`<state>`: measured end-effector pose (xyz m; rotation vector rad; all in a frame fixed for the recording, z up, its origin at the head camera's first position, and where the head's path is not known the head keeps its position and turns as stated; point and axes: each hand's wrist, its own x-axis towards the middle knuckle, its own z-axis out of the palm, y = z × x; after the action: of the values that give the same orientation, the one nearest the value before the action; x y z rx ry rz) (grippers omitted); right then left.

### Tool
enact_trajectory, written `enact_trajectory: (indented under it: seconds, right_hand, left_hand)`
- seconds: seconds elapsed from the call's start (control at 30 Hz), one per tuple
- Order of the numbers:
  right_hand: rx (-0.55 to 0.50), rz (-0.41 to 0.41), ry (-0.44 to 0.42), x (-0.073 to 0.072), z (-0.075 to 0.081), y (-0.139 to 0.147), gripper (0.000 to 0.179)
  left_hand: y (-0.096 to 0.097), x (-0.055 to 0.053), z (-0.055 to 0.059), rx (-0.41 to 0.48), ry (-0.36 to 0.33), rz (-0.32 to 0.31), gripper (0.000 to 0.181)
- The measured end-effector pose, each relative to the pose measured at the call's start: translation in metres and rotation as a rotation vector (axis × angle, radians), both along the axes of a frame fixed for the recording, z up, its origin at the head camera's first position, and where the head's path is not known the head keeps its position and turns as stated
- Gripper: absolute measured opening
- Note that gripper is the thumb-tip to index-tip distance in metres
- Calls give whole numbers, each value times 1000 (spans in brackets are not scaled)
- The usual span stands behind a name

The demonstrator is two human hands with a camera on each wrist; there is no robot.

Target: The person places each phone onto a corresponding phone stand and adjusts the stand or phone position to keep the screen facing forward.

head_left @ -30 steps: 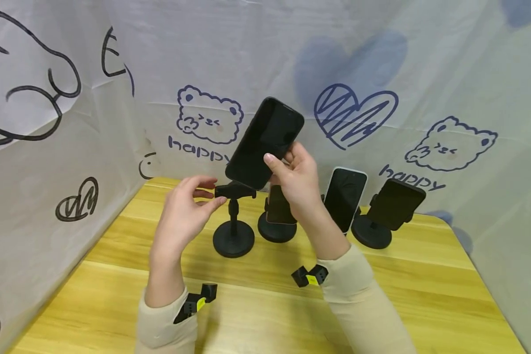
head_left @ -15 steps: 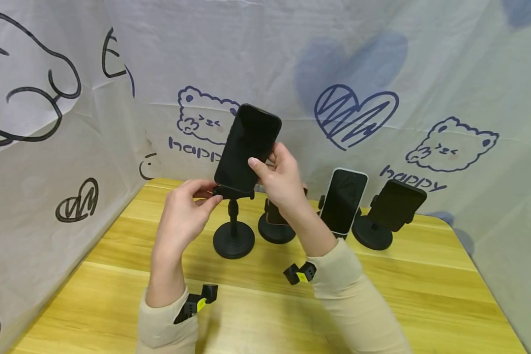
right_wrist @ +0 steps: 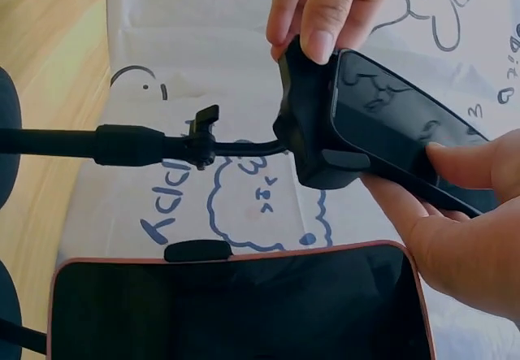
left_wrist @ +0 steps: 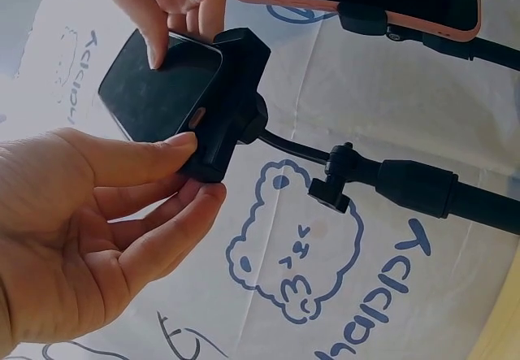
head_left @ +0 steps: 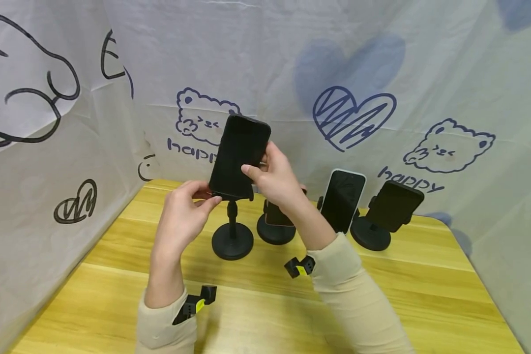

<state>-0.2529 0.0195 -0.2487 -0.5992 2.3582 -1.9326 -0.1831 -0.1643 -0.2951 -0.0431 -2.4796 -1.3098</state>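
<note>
My right hand grips a black smartphone by its right edge, thumb across the screen and fingers behind. The phone stands nearly upright, tilted a little, its lower end at the clamp of a black phone stand. With thumb and fingertips my left hand pinches the left end of that clamp. In the left wrist view the clamp lies along the phone's lower end, against its back. The right wrist view shows the stand's thin neck running into the clamp.
To the right, an orange-edged phone, a white-edged phone and a sideways black phone sit in similar black stands. All stand on a wooden table, before a white cloth with drawings.
My right hand has brought the phone left and down onto the stand's clamp, and the phone has turned more upright. My left hand has stayed at the clamp's left end.
</note>
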Motion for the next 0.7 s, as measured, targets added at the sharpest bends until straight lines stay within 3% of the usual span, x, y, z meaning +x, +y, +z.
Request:
enact_trajectory:
  seconds: [0.17,0.33,0.7]
  right_hand:
    - [4,-21,-14,-3,4,3,52]
    - [21,-22,26,-8,6,9,49]
    - [59,129,111,-21,4,18,53]
  left_hand:
    - [0,0,0,-9,-8,0,21]
    - [-1,-1,-2,-28,-16,-6,23]
    - [-5,-2,-4,-21,20,-31,24]
